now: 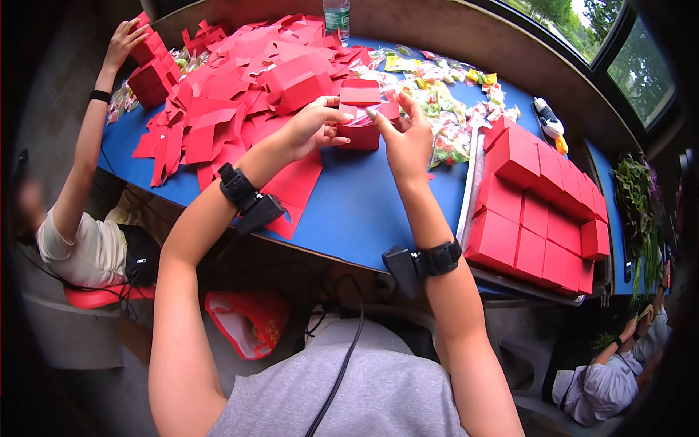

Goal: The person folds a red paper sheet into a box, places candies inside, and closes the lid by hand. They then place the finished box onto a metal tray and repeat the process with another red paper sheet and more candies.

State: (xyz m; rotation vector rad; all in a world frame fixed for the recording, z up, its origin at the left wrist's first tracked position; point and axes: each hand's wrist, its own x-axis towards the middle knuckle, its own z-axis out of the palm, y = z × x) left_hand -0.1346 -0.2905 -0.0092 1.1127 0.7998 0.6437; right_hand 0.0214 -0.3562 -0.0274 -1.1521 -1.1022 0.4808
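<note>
A small red paper box [360,137] is held upright above the blue table, its top flap raised and something pink and white showing in the opening. My left hand [314,130] grips the box's left side, thumb at the upper edge and fingers curled beside it. On the other side, my right hand [406,138] has its thumb at the opening and its fingers behind the right side flap. Flat and half-folded red box blanks [218,131] are heaped left of my hands. Wrapped candies [444,109] lie scattered to the right.
Closed red boxes [539,211] fill a white-rimmed tray [472,182] at the right. A water bottle [337,18] stands at the back. At the left, another person's hand [125,44] touches stacked red boxes [151,76]. A red bag [251,320] lies below the table [342,226].
</note>
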